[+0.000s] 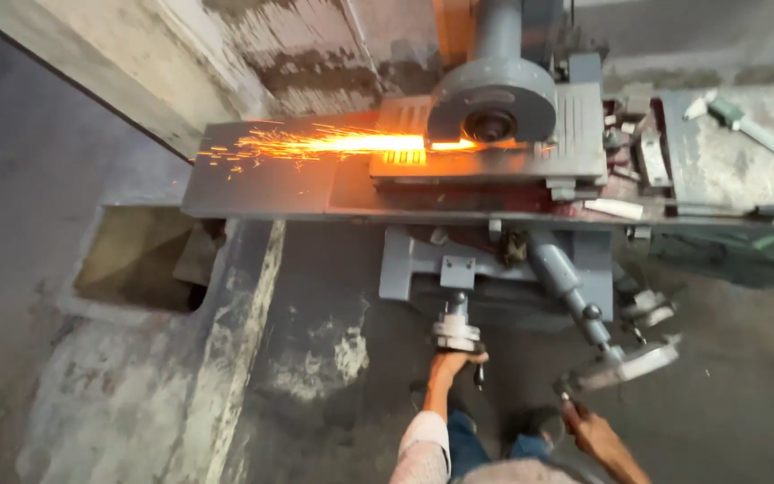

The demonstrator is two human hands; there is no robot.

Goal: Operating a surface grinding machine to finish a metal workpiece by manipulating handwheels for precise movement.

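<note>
- Grinder (494,108): a grey surface grinder stands ahead of you, its guarded wheel (488,124) low over the table (270,184).
- Sparks (315,142) stream from under the wheel out to the left, across the table's dark plate.
- Your left hand (456,362) has its grip closed on the handle of the small handwheel (455,332), below the table's front edge.
- Your right hand (584,428) is wrapped around the crank handle of the larger handwheel (629,366), which sits tilted at the end of a slanted grey shaft (566,287).
- The two handwheels are near each other, the larger one to the right and a little lower.
- A hammer (745,125) lies on the bench at far right, well apart from both hands.
</note>
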